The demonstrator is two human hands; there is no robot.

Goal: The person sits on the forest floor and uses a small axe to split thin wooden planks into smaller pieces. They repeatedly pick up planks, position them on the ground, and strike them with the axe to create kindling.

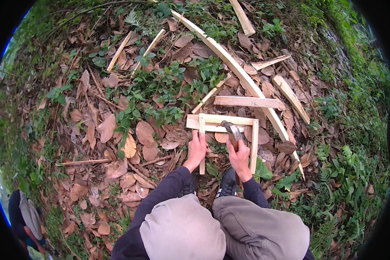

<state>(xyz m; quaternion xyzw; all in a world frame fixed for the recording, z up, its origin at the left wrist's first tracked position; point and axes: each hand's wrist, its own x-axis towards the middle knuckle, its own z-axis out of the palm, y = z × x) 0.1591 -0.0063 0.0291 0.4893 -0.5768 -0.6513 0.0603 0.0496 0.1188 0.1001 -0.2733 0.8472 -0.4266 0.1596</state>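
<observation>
In front of my shoes lies a three-sided frame of pale wooden strips, made of a crossbar and two legs pointing back toward me. My left hand is closed around the left wooden strip, below its upper end. A claw hammer is gripped in my right hand, its metal head over the crossbar. The right wooden strip stands just right of that hand, and I see no hand on it. Another wooden board lies beneath the crossbar. Any nail at the joints is too small to make out.
A long wooden strip slants across the ground beyond the frame. A short board and a thicker piece lie near it. Dry leaves and green plants cover the ground. Another person is partly visible at lower left.
</observation>
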